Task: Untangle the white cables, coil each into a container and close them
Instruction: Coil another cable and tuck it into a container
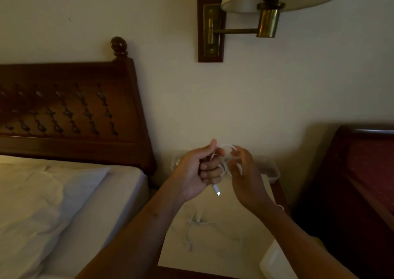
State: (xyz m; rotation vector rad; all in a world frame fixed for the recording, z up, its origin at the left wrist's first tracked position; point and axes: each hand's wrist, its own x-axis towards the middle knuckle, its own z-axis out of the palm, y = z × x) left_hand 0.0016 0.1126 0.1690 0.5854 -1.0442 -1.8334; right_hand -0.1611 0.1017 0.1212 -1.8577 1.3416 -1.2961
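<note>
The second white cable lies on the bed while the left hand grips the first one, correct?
No: the head view shows the second white cable lying on the nightstand instead. The left hand does grip the first cable.

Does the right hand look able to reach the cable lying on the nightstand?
Probably yes: the loose cable lies uncovered on the nightstand below the right hand, which is busy with the held cable.

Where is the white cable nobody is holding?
The loose cable lies on the bedside table, low in the head view, below the left hand and right of the bed.
</note>
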